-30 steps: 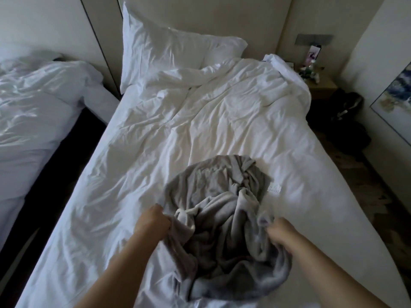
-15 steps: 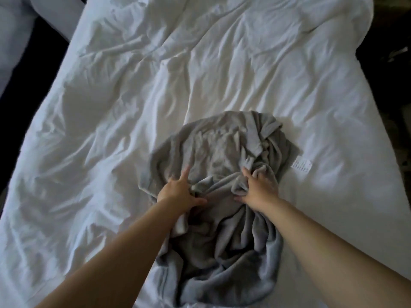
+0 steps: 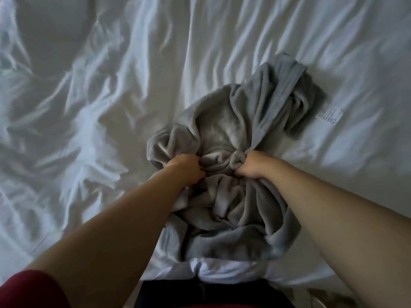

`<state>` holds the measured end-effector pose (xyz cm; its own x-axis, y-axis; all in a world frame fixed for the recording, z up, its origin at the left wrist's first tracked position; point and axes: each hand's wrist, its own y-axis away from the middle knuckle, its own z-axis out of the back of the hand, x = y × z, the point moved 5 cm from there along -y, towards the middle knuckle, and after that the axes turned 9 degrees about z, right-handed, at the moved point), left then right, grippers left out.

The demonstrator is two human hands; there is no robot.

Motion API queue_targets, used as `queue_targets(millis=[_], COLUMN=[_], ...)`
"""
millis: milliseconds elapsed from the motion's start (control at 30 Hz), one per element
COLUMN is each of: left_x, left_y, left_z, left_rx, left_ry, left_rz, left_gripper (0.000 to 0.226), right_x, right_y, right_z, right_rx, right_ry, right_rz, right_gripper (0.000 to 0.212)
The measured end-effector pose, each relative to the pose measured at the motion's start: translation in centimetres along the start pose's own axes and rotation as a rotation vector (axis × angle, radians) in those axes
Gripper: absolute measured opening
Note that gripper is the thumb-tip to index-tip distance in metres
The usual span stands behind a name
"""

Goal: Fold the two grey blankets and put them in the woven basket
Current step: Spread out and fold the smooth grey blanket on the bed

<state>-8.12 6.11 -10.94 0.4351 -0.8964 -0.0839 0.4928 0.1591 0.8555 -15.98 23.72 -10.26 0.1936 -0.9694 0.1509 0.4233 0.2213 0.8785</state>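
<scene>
Left hand [image 3: 188, 166] and right hand [image 3: 250, 166], each grip tight around bunched grey blanket [image 3: 233, 210].

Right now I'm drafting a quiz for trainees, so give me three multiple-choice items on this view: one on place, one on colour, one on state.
1. Where does the grey blanket lie?
A. on the floor
B. on the white duvet
C. in a woven basket

2. What colour is the sleeve at the lower left?
A. red
B. green
C. yellow

3. What state is the blanket in?
A. folded flat
B. crumpled and gripped
C. rolled tight

Answers: 1 B, wrinkled white bedding surrounds it; 2 A, the sleeve is dark red; 3 B, the left hand and right hand each clutch bunched fabric.
</scene>
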Motion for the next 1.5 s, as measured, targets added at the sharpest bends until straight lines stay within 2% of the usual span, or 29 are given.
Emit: queue_targets(millis=[67, 133, 233, 267, 300, 367, 433, 467, 500, 567, 600, 633, 700, 733, 867, 1000, 1133, 1267, 1500], left_x=[0.0, 0.3, 0.4, 0.2, -0.1, -1.4, -3.0, -3.3, -3.3, -2.3, -1.1, 0.4, 3.4, 4.4, 7.2, 9.4, 10.2, 10.0, 8.6], left_y=[2.2, 4.5, 9.5, 11.3, 12.7, 14.7, 19.2, 23.2, 28.1, 38.6, 42.8, 46.3, 51.5, 53.1, 55.2, 54.5, 51.9, 48.6, 42.5], left_z=[-1.8, -3.7, -5.8, -5.4, -3.7, 5.0, 19.8, 27.9, 35.2, 46.9, 50.7, 53.4, 56.2, 56.6, 55.8, 54.0, 52.1, 49.7, 43.8], left_rx=[0.120, 0.189, 0.210, 0.183, 0.111, -0.114, -0.477, -0.670, -0.831, -1.038, -1.105, -1.169, -1.276, -1.302, -1.340, -1.402, -1.389, -1.343, -1.091], left_ry=[-0.079, -0.069, 0.013, 0.091, 0.149, 0.254, 0.370, 0.501, 0.644, 0.867, 0.894, 0.894, 0.937, 0.969, 1.073, 1.196, 1.289, 1.267, 1.265], left_rz=[-0.027, -0.023, 0.034, 0.077, 0.088, 0.063, -0.027, -0.093, -0.183, -0.345, -0.342, -0.285, -0.177, -0.177, -0.361, -0.460, -0.460, -0.412, -0.334], left_gripper=[0.041, 0.042, 0.033, 0.030, 0.029, 0.028, 0.026, 0.028, 0.037, 0.066, 0.068, 0.058, 0.035, 0.029, 0.028, 0.026, 0.027, 0.026, 0.031], right_x=[-0.7, -1.3, -1.4, -1.0, -0.4, 1.6, 4.5, 5.7, 6.3, 6.6, 6.1, 5.4, 3.8, 3.0, 0.4, -1.4, -1.7, -1.3, -0.8], right_y=[3.2, 6.4, 11.8, 13.6, 15.1, 17.0, 21.8, 26.0, 31.3, 42.7, 47.4, 51.4, 56.5, 58.0, 60.4, 60.1, 59.3, 57.4, 51.6], right_z=[-3.1, -5.7, -9.5, -9.7, -8.7, -0.4, 14.4, 22.6, 30.0, 41.1, 44.5, 46.7, 48.8, 49.0, 46.9, 43.9, 41.6, 39.4, 34.3], right_rx=[0.138, 0.202, 0.213, 0.158, 0.061, -0.224, -0.601, -0.824, -1.043, -1.459, -1.587, -1.668, -1.761, -1.801, -1.931, -1.938, -1.914, -1.835, -1.706], right_ry=[-0.136, -0.278, -0.409, -0.402, -0.383, -0.400, -0.435, -0.489, -0.552, -0.671, -0.721, -0.766, -0.848, -0.886, -1.035, -1.156, -1.217, -1.285, -1.257], right_rz=[-0.046, -0.038, -0.051, -0.059, -0.056, 0.008, 0.109, 0.169, 0.239, 0.403, 0.429, 0.437, 0.447, 0.452, 0.416, 0.388, 0.393, 0.387, 0.325], right_gripper=[0.081, 0.080, 0.068, 0.062, 0.057, 0.049, 0.048, 0.047, 0.044, 0.039, 0.039, 0.040, 0.041, 0.040, 0.033, 0.030, 0.032, 0.040, 0.029])
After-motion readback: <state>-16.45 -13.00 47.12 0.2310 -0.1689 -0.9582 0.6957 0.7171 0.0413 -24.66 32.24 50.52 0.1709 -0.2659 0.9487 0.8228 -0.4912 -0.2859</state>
